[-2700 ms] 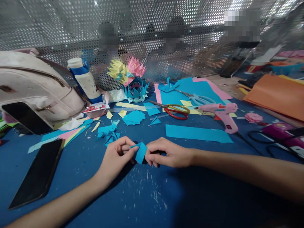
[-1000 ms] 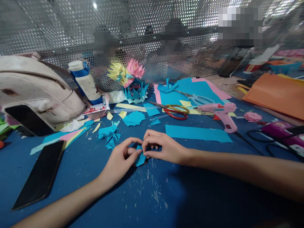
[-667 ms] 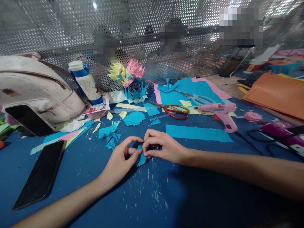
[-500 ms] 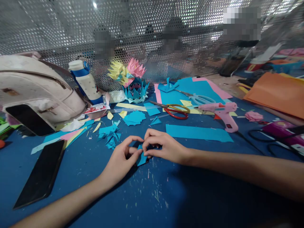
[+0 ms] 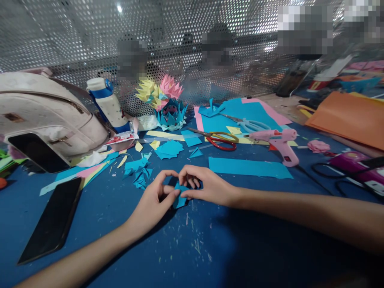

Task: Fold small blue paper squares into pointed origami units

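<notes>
A small folded piece of blue paper (image 5: 180,200) sits between my two hands, just above the blue table. My left hand (image 5: 160,194) grips its left side, thumb on top and fingers behind. My right hand (image 5: 202,184) pinches the right side, its thumb lying on the paper and its fingers curled at the far edge. Part of the paper is hidden by the fingers. Behind my left hand lies a heap of folded blue paper pieces (image 5: 139,170). A long blue paper strip (image 5: 249,167) lies beyond my right hand.
Red-and-yellow-handled scissors (image 5: 222,140), a pink glue gun (image 5: 279,142) and light-blue scissors (image 5: 252,125) lie at the back. Paper flowers (image 5: 171,114) and a bottle (image 5: 108,104) stand by the mesh wall. Two phones (image 5: 52,218) and a backpack (image 5: 45,112) are left.
My right fingers have lifted and shifted slightly on the paper, uncovering more of its upper part. My left hand keeps its grip almost unmoved.
</notes>
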`<action>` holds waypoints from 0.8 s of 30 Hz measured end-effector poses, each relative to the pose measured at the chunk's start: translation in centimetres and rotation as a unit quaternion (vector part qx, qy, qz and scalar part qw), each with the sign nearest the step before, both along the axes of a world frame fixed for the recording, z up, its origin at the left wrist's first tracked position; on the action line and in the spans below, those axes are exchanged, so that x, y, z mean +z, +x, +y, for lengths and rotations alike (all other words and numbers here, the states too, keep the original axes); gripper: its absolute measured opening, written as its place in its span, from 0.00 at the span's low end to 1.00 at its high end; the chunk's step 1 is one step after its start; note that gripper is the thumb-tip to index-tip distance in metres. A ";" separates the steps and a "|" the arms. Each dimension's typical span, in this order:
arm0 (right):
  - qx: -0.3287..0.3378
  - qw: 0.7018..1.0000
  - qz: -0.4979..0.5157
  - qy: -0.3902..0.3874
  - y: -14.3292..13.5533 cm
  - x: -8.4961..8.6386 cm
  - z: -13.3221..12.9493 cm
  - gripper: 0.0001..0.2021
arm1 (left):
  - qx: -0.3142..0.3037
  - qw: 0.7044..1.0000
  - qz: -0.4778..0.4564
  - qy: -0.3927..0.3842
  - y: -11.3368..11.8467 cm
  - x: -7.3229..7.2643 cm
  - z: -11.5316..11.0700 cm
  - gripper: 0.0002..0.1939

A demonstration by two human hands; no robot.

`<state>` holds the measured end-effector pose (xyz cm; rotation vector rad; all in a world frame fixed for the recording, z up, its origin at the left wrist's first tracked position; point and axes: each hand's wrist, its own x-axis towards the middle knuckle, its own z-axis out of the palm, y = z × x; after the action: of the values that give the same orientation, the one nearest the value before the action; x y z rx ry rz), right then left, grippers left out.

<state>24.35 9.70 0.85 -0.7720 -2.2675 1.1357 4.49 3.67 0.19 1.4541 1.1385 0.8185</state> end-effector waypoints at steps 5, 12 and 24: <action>0.002 1.000 -0.003 -0.007 0.0 0.1 -0.1 0.13 | 0.009 1.000 -0.011 -0.009 0.0 0.0 0.0 0.18; 0.008 0.998 0.017 -0.059 0.1 0.0 -0.1 0.13 | 0.034 0.998 -0.051 -0.007 -0.2 0.3 0.3 0.18; 0.004 0.996 0.047 -0.079 0.0 0.3 0.2 0.10 | 0.045 0.997 -0.060 0.005 -0.1 0.5 0.3 0.18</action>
<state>24.36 9.90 1.14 -0.7538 -2.1230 1.3400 4.41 3.95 0.69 1.3520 1.1163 0.9620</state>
